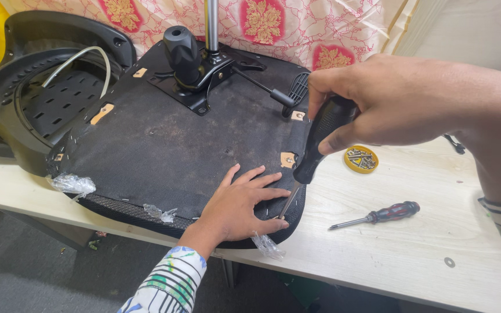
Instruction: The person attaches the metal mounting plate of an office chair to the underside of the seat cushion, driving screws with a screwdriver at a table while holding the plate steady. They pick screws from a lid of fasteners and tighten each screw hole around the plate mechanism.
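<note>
Table (413, 243) carries an upturned chair seat (163, 145), underside up, mechanism plate at far side. Black backrest shell (36, 98) lies far left, touching the seat. Left hand (242, 203) spread flat on seat's near right corner, likely pinning it steady. Right hand (389, 104) closed round a black screwdriver (320, 139), tip down at seat edge beside left fingers. Spare screwdriver (378, 215) lies near right on table; yellow lid of screws (361, 159) just beyond.

Seat underside (163, 145) under my left hand (239, 203) is rough matt black fabric; my screwdriver (320, 139) has a glossy black plastic handle, and the table (401, 243) is pale smooth wood.
</note>
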